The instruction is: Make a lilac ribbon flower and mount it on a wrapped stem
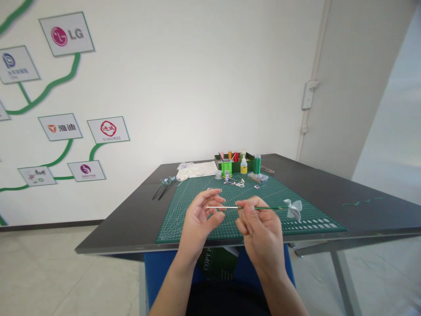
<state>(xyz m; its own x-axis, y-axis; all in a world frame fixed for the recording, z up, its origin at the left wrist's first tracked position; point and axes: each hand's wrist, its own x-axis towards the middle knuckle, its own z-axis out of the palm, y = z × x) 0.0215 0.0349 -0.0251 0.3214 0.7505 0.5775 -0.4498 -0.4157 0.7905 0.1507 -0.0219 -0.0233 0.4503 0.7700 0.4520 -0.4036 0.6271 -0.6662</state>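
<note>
My right hand (261, 232) pinches a thin flower stem (272, 208) that lies level above the cutting mat. A sheer white flower (294, 210) forms the stem's right end. Around that end the stem is green, while the part to the left of my fingers is a bare, pale wire (220, 207). Beside the wire's left tip, my left hand (200, 217) is open, with thumb and fingers apart and curved. Whether the left fingers touch the tip I cannot tell. Both hands are over the front part of the green cutting mat (184, 202).
At the back stand a box of thread spools (251, 163), a green tin (226, 167), a glue bottle (244, 166) and a green thread spool (257, 164). Scissors (240, 183) lie before them. Finished stems (167, 188) and white cloth (200, 169) are at left. The black table (125, 226) surrounds the mat.
</note>
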